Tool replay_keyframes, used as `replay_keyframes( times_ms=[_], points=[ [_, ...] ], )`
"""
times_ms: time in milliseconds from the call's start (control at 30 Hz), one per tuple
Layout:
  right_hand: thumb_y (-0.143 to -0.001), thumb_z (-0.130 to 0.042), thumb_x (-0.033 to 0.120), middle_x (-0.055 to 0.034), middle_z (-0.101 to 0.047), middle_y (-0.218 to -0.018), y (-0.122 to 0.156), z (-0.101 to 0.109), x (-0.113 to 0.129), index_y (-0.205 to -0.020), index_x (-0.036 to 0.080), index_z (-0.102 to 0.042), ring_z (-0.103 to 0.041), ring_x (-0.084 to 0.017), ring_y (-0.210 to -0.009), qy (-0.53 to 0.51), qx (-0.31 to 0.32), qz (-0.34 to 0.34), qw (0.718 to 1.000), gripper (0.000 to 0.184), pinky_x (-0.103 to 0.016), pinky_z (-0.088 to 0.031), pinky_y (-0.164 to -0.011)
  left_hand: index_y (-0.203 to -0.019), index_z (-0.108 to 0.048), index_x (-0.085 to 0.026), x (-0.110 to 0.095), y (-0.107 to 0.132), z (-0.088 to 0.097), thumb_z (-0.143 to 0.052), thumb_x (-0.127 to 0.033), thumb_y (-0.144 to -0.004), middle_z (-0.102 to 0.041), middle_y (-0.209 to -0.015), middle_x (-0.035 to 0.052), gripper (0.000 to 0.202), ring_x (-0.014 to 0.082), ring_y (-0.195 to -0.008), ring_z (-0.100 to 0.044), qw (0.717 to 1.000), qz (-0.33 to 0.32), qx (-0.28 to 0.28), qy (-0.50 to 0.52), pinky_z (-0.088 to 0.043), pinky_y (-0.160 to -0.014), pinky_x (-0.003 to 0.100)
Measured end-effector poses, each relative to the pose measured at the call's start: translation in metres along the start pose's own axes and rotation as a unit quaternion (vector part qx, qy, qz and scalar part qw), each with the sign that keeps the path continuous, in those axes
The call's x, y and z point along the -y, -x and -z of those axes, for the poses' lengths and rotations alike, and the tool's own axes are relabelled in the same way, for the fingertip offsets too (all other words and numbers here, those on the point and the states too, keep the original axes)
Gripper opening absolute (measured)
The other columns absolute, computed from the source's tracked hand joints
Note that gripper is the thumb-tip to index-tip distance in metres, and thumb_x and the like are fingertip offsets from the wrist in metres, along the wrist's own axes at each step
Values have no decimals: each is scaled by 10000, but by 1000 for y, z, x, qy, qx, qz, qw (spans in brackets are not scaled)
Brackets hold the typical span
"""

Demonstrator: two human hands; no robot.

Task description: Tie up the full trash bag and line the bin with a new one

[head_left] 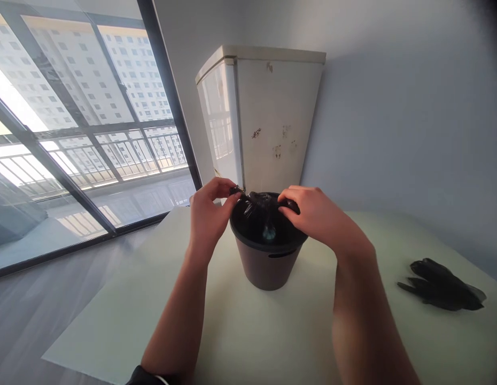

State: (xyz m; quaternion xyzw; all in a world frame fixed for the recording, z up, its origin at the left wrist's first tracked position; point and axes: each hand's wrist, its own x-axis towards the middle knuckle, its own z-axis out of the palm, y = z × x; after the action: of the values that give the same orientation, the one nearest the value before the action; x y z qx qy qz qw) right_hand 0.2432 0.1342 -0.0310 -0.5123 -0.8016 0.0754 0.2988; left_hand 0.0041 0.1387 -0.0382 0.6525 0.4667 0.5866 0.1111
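Blue-grey paint covers a broad, plain wall on the right; on the left stands a dark-framed glass sliding door, with a railed balcony and pale high-rise buildings beyond it. A pale green, smooth-topped table fills the foreground. Behind it stands a boxy white refrigerator with brownish marks on its side. Near the middle of the table, a dark grey-brown, tapering plastic bin with a black rim stands upright. Well to its right lies a crumpled black bundle, apparently thin plastic.

The person's bare left hand and bare right hand meet the bin from either side. Thumb and fingers of each pinch a gathered part of a thin, shiny black plastic bag, which lies bunched in the bin's mouth.

The step in hand looks like working the bag's edges at the rim. The next move seems to call for a light, even pull from both sides, since such film could tear.

No brand, label or writing can be read; the refrigerator's marks look like wear.
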Motion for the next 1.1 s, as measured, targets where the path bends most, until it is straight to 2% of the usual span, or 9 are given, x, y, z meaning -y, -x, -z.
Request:
replay_keyframes(
  times_ms=[100,300,467,667,900,1100],
  points=[
    [-933,-551,228,-38,-708,-908,-1,-1,-1,-861,223,-699,-597,-181,-751,4,18,-3,1000,164,-319,-418,-673,-928,-728,-254,3,-1,-2,-737,-230,-843,-778,-898,-11,89,194,-865,-748,1000,1,9,-14,-619,-863,364],
    [-881,-579,205,-41,-702,-853,-2,-1,-4,-788,229,-710,-590,-188,-713,3,49,-26,998,163,-328,-390,-637,-860,-720,-245,26,-11,-4,-721,-199,-809,-769,-842,-4,69,211,-840,-744,997,14,50,-54,-600,-864,389],
    [-858,-638,227,-49,-660,-776,-3,-2,-8,-666,231,-675,-557,-186,-676,-5,58,-46,997,196,-335,-352,-616,-829,-704,-242,39,-17,-3,-710,-189,-800,-767,-827,-6,61,218,-830,-744,994,18,40,-97,-563,-954,443],
    [-850,-677,262,-51,-617,-739,-1,-2,-15,-619,226,-655,-531,-180,-656,-3,72,-67,995,234,-340,-334,-617,-828,-699,-246,43,-18,-3,-703,-177,-799,-764,-818,-4,75,230,-840,-746,993,26,42,-111,-550,-920,450],
    [-887,-622,269,-55,-610,-867,4,2,-14,-666,224,-656,-517,-163,-651,13,72,-53,996,228,-332,-350,-587,-840,-694,-250,35,-17,1,-696,-198,-816,-769,-837,-3,58,230,-845,-746,994,19,29,-108,-541,-965,469],
    [-867,-628,196,-67,-579,-943,7,4,-17,-653,208,-667,-547,-165,-710,48,72,-62,994,218,-328,-387,-597,-846,-697,-257,44,-17,-2,-682,-198,-790,-754,-794,-3,83,233,-828,-739,990,26,56,-123,-553,-848,423]
  ],
)
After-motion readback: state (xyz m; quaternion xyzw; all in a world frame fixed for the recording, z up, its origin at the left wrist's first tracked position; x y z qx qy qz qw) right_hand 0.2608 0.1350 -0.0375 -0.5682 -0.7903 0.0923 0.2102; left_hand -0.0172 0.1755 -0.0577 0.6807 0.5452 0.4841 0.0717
